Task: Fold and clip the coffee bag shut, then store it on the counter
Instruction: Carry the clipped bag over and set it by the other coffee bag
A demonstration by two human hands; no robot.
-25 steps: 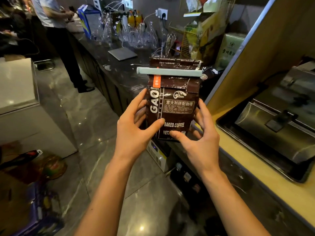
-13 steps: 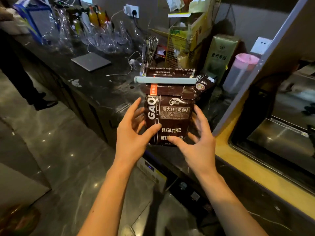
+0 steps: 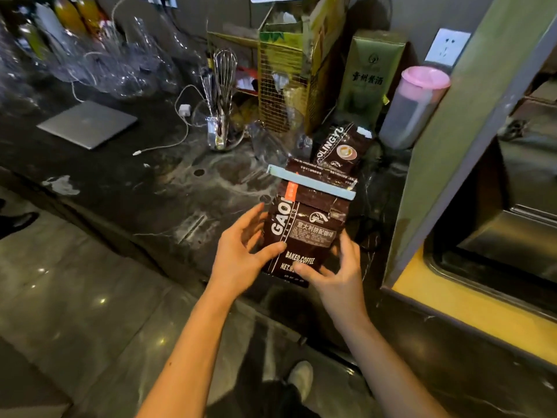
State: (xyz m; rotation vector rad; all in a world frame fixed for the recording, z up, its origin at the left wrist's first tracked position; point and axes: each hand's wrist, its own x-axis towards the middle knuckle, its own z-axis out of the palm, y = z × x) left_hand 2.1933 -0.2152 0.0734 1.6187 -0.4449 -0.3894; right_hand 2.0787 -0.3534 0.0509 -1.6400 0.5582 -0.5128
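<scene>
Left hand [image 3: 241,254] and right hand [image 3: 334,274] grip the clipped coffee bag [image 3: 304,233] by its lower sides over the dark counter [image 3: 144,182], pale clip [image 3: 310,183] across the folded top, base possibly touching down.

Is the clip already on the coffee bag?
Yes, a light blue clip clamps across the folded top of the coffee bag.

You could not read the net-weight line on the coffee bag [image 3: 303,233], since your right hand [image 3: 337,277] covered its end and your left hand [image 3: 241,259] hid the bag's left edge. The second coffee bag [image 3: 340,149] behind lost its lower part to the clip [image 3: 310,182]. The glassware [image 3: 99,67] at top left was blurred and cut off by the frame.
</scene>
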